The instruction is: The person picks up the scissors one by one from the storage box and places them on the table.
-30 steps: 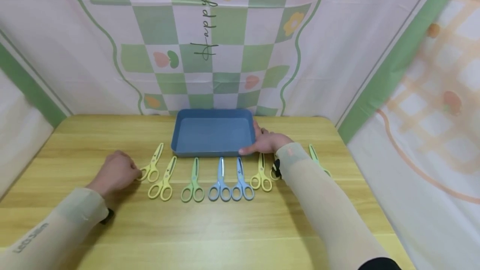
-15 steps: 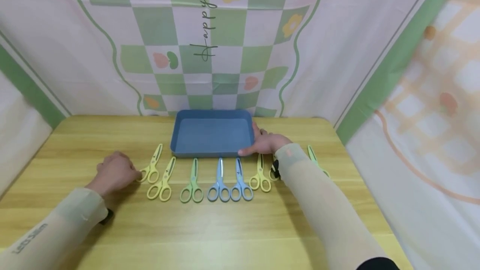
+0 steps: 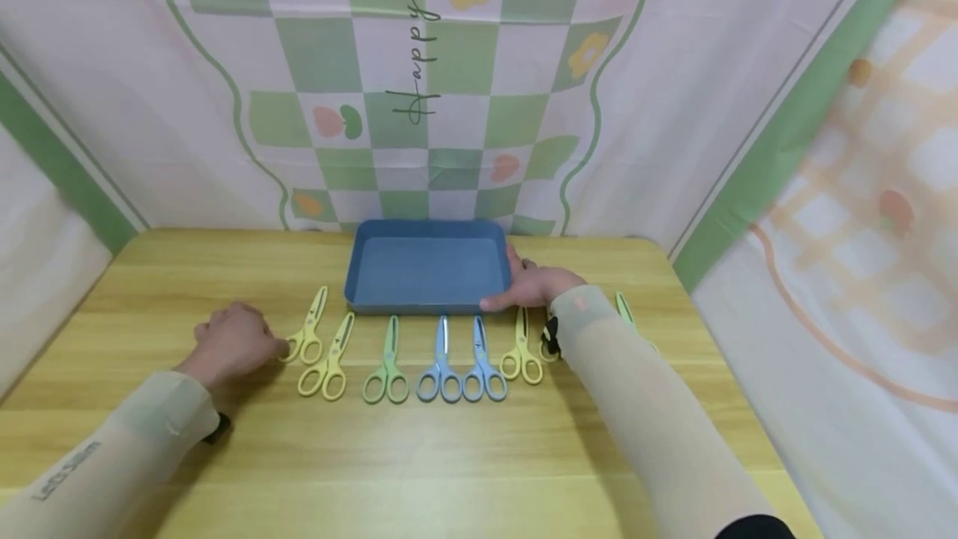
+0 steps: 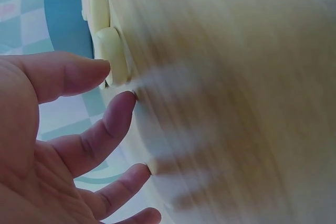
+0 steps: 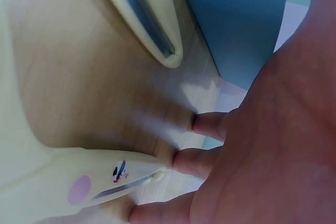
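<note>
My left hand (image 3: 235, 343) rests on the table at the leftmost yellow scissors (image 3: 313, 327). In the left wrist view its thumb (image 4: 86, 74) is at the scissors' handle loop (image 4: 114, 51), and the other fingers are spread loosely, tips at the wood. My right hand (image 3: 533, 284) lies against the right end of a shallow blue tray (image 3: 427, 308), thumb at its front corner. Seen from the right wrist, its fingers (image 5: 197, 162) reach to the tabletop beside the tip of yellow scissors (image 5: 118, 177); the tray's wall (image 5: 241, 24) stands beyond.
In front of the tray lie yellow scissors (image 3: 329, 364), green scissors (image 3: 386, 368), two blue scissors (image 3: 441, 373) and more yellow scissors (image 3: 521, 356). The right forearm partly covers another yellow pair and green scissors (image 3: 627, 313). A patterned curtain (image 3: 389, 131) hangs behind the table.
</note>
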A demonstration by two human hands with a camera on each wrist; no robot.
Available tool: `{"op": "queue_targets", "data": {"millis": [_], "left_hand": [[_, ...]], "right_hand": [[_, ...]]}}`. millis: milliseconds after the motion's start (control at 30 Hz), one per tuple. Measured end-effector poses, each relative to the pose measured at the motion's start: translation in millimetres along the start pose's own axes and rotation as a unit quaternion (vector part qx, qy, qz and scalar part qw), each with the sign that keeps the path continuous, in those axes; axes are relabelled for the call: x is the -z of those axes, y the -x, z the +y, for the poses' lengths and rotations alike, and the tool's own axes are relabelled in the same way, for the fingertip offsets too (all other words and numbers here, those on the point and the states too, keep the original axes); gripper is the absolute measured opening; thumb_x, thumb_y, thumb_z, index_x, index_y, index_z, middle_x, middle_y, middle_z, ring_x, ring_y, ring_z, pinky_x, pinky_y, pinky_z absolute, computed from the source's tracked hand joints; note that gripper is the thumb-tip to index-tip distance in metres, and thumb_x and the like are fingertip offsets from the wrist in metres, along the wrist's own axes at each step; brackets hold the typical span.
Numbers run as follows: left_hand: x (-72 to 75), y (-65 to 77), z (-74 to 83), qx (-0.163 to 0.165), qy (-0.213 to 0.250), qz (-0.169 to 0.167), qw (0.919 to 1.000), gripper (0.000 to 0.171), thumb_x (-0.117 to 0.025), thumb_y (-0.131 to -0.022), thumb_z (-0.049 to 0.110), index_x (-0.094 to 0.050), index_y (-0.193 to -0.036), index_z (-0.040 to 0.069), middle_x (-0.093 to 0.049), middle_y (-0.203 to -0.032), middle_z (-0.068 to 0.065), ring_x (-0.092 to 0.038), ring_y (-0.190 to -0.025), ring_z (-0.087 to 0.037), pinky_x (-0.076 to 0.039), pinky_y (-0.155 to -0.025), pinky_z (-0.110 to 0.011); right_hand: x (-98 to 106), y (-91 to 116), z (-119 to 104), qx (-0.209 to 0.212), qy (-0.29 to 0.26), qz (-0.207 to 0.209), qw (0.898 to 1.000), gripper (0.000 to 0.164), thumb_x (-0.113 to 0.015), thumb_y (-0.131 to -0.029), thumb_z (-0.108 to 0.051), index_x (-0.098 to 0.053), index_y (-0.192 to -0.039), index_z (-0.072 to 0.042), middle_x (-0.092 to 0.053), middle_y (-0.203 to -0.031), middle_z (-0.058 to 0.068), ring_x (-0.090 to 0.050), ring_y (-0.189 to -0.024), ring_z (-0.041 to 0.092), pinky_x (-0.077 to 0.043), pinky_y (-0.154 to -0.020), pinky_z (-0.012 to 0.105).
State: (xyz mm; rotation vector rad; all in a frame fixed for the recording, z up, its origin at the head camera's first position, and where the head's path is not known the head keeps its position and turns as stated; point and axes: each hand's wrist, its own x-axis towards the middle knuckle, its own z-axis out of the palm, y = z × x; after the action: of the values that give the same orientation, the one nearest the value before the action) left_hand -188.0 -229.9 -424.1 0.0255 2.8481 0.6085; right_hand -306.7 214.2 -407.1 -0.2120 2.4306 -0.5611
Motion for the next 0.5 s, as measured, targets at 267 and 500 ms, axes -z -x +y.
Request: {"op": "queue_targets", "data": {"millis": [267, 500], "left_hand": [[2.9, -2.7, -1.0, -0.002, -0.012, -0.013, 0.9998, 0.038, -0.062, -0.089, 0.042, -0.063, -0.072, 0.008, -0.058, -0.088, -0.017, -0.051, -0.088, -0.040, -0.024, -0.086, -0.069], [15.9, -2.7, 6.2, -0.018, -0.025, -0.051, 0.9982, 0.050, -0.051, -0.100, 0.043, -0.070, -0.100, -0.003, -0.068, -0.103, -0.022, -0.060, -0.096, -0.044, -0.016, -0.090, -0.077]], "right_hand": [[12, 2, 2, 0.055, -0.044, 0.013, 0.997, 0.123, -0.068, -0.084, -0.065, 0.018, -0.158, -0.018, 0.007, -0.165, 0.013, -0.003, -0.149, 0.034, -0.011, -0.117, 0.052], [22, 20, 9, 0.082, -0.055, 0.081, 0.992, 0.122, -0.059, -0.078, -0.081, 0.004, -0.161, -0.020, 0.000, -0.165, 0.014, -0.002, -0.149, 0.036, -0.008, -0.115, 0.059]]}}
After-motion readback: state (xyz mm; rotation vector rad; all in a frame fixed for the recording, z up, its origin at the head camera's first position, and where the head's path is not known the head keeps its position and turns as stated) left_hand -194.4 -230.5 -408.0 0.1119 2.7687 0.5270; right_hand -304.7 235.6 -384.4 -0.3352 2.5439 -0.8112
